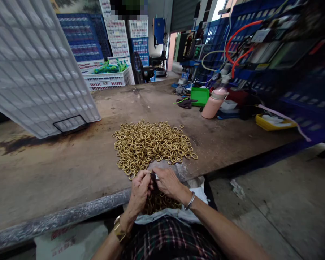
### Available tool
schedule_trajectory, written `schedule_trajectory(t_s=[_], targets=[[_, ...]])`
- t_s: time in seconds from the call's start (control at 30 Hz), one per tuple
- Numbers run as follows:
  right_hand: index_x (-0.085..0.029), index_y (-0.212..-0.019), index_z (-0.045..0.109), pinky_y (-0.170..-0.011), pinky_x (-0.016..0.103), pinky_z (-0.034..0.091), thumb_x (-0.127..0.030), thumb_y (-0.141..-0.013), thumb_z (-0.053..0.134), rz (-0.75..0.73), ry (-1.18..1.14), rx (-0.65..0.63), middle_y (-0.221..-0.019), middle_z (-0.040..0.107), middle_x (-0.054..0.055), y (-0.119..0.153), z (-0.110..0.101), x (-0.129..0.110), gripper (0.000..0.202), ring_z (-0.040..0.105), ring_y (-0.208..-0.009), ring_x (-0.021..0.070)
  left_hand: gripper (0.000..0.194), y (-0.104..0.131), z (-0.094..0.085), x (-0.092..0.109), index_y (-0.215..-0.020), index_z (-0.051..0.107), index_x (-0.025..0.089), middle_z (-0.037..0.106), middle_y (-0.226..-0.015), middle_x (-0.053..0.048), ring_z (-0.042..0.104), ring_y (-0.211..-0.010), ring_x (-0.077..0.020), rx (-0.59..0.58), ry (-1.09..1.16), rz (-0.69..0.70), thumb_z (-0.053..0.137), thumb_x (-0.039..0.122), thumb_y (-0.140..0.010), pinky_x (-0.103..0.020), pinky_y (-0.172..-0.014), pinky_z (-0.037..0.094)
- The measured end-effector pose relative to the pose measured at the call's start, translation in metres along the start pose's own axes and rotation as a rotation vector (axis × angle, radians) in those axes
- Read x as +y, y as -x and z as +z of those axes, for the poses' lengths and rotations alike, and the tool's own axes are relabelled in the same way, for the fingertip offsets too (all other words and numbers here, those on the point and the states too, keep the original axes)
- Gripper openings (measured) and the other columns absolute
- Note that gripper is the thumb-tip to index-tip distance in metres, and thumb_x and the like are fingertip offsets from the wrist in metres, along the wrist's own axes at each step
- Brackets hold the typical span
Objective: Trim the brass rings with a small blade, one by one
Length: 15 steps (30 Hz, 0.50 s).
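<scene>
My left hand (141, 188) and my right hand (168, 181) meet at the table's front edge, fingers pinched together around a small dark thing (153, 177) that is too hidden to name. Just beyond them a wide pile of brass-coloured rings (151, 142) lies on the brown table (103, 159). Below my hands, an open white sack (199, 191) on my lap holds more rings (162, 203). My fingertips hang between the pile and the sack. A gold watch is on my left wrist, a silver bangle on my right.
A tilted white plastic crate (43, 72) stands at the left of the table. Toward the back right are a green tray (199, 96), a pink bottle (213, 105), dark gloves (186, 103) and a yellow tray (274, 124). Stacked crates (81, 36) rise behind.
</scene>
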State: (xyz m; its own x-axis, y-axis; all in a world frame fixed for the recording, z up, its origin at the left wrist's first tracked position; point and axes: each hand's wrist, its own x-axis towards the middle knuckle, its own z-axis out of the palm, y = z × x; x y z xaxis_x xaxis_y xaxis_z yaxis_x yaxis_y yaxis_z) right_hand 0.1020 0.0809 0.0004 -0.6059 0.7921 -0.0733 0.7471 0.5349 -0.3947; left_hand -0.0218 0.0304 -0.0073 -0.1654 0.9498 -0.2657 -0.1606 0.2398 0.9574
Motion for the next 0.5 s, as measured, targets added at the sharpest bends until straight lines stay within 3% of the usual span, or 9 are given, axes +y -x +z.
schedule_trajectory(t_s=[0.4, 0.5], targets=[[-0.014, -0.104, 0.051, -0.059, 0.027, 0.032, -0.016, -0.079, 0.040, 0.035, 0.089, -0.064, -0.082, 0.065, 0.010, -0.0027, 0.0041, -0.0030, 0.027, 0.058, -0.070, 0.0196, 0.024, -0.0017, -0.0008, -0.0033, -0.065, 0.049, 0.017, 0.046, -0.056, 0.004, 0.044, -0.048, -0.0080, 0.019, -0.124, 0.180, 0.050, 0.037, -0.078, -0.020, -0.047, 0.035], [-0.014, -0.103, 0.050, -0.060, 0.027, 0.033, -0.014, -0.079, 0.040, 0.079, 0.108, -0.052, -0.083, 0.065, 0.011, -0.0068, 0.0064, 0.0005, 0.027, 0.059, -0.074, 0.0205, 0.025, 0.0022, -0.0017, -0.0010, -0.064, 0.049, 0.017, 0.046, -0.055, 0.004, 0.043, -0.047, -0.0078, 0.006, -0.120, 0.160, 0.051, 0.038, -0.078, -0.019, -0.044, 0.033]])
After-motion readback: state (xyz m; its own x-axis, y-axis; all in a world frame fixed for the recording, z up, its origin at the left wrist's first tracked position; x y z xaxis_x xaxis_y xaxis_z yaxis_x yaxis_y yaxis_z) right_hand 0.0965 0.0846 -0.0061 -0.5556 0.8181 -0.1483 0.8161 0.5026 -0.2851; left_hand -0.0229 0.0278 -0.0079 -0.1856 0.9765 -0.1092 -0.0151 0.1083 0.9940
